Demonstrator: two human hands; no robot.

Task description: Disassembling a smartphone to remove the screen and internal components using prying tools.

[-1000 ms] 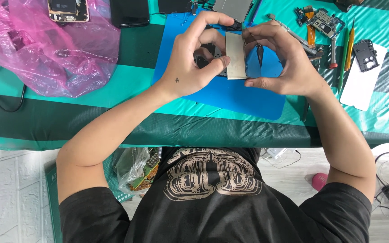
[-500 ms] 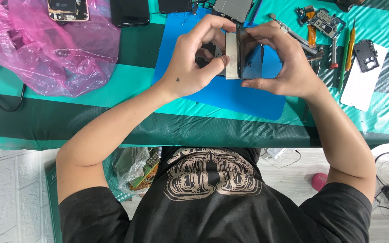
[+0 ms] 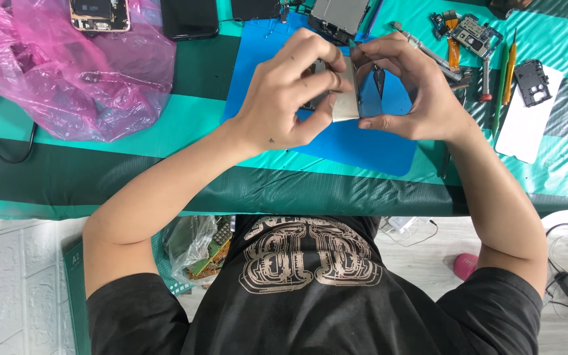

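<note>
Together, left hand point(image 3: 284, 105) and right hand point(image 3: 415, 98) pinch a phone point(image 3: 350, 98) upright above the blue mat point(image 3: 363, 144), fingers closed on both its sides.

Brushed metal in my grip, glossy plastic all around

The flat plate point(image 3: 344, 98) pinched between my left hand point(image 3: 290, 98) and right hand point(image 3: 405, 98) looks like matt, smooth silvery metal, with a glossy dark panel point(image 3: 371, 89) against it. Under my hands lies a matt blue rubbery mat point(image 3: 356, 141); the surface point(image 3: 133, 164) wears shiny, creased green sheeting. Far left of my left hand, a crinkled, glossy pink plastic bag point(image 3: 67, 72).
</note>
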